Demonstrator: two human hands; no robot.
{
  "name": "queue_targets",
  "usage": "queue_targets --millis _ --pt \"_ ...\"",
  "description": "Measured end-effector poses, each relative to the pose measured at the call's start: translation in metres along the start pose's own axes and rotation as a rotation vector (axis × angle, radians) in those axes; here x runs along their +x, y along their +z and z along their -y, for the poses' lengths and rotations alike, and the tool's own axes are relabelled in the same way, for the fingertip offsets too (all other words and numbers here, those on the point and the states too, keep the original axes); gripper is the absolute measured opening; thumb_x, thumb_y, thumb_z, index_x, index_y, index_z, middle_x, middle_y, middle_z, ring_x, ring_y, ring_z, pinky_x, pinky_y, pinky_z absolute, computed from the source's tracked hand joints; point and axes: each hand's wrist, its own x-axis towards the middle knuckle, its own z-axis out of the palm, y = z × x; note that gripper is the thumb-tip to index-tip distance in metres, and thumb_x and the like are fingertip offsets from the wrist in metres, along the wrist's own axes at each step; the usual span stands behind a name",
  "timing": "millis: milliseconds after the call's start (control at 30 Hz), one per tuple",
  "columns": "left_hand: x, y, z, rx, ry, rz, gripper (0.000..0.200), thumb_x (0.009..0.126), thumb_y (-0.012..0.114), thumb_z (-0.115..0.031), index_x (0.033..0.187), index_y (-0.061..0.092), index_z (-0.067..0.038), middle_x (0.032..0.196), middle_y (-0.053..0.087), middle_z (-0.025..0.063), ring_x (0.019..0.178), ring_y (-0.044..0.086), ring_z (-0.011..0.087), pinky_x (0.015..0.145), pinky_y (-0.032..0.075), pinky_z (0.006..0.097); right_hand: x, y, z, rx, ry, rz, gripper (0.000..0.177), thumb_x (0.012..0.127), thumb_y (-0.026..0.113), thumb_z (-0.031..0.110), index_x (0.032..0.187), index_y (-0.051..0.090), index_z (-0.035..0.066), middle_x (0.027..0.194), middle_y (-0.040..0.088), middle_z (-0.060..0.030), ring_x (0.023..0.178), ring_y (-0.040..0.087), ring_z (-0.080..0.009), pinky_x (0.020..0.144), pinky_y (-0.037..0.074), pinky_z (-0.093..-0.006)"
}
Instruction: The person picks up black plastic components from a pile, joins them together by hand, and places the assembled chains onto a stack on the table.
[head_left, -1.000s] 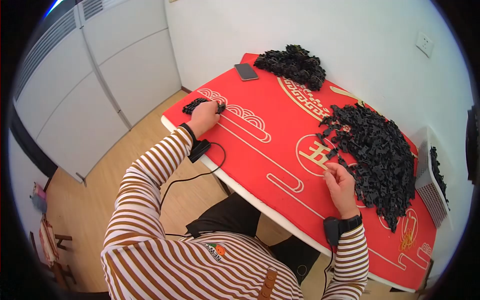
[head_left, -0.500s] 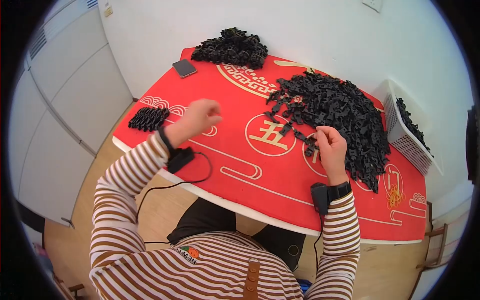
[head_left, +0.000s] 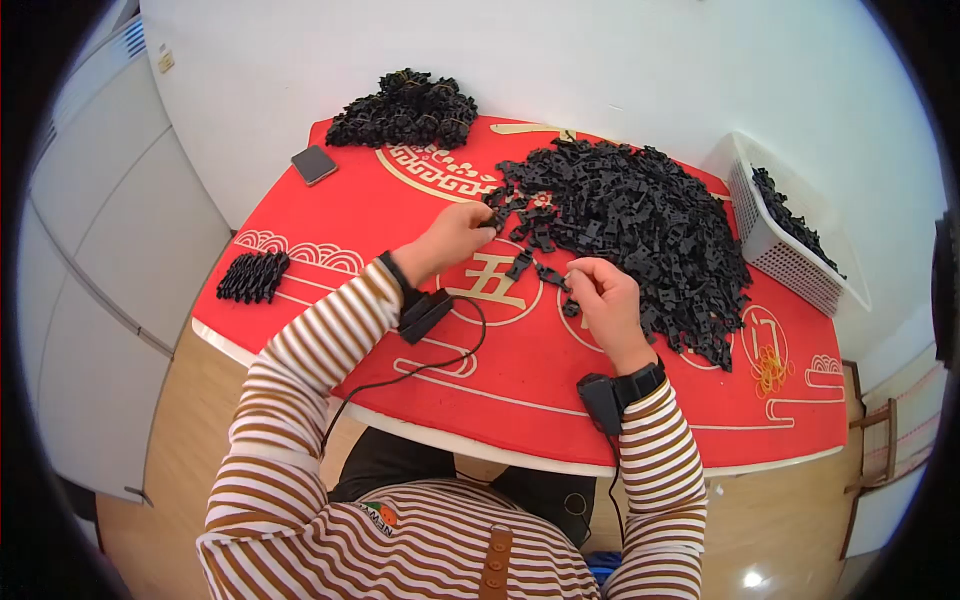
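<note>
A large heap of small black plastic clips (head_left: 640,210) covers the right half of the red-covered table (head_left: 420,400). My left hand (head_left: 455,238) is at the heap's left edge, its thumb and fingers closed on a black plastic clip (head_left: 493,222). Nearer to me, my right hand (head_left: 608,305) makes a pinch beside a few loose clips (head_left: 550,277). What lies between its fingertips is too small to make out. Both wrists carry black straps with cabled boxes.
Bundled black pieces (head_left: 405,110) are piled at the back left, near a phone (head_left: 314,165). A neat row of black pieces (head_left: 252,277) lies at the left. On the right stand a white basket (head_left: 795,260) holding black pieces and, before it, yellow rubber bands (head_left: 772,372).
My left hand has moved right, from the bare left side of the table to the clips at the heap's edge. The right hand stays pinched near the loose clips. The view has shifted slightly.
</note>
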Motion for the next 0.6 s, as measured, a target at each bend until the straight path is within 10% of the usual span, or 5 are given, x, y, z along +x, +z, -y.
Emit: queue_targets --millis 133,600 --pt "-0.04 -0.011 -0.012 -0.749 -0.235 0.116 0.015 0.095 0.05 -0.018 0.101 0.054 -0.005 0.085 0.062 0.0036 0.071 0.056 0.0065 0.06 0.051 0.0209 0.0 0.005 -0.007 -0.076 -0.056 0.042 0.012 0.084 0.058 0.004 0.091 0.064 -0.003 0.071 0.061 -0.0048 0.062 0.055 -0.008 0.057 0.043 -0.0231" --pt "-0.069 -0.007 -0.005 -0.906 -0.136 0.065 0.013 0.086 0.055 0.001 0.099 0.056 0.002 0.082 0.06 0.0046 0.065 0.059 0.0091 0.058 0.052 0.021 0.051 0.047 -0.018 -0.91 -0.627 0.397 0.022 0.071 0.06 0.004 0.091 0.065 0.009 0.087 0.059 -0.0057 0.09 0.054 -0.0264 0.075 0.044 -0.0379"
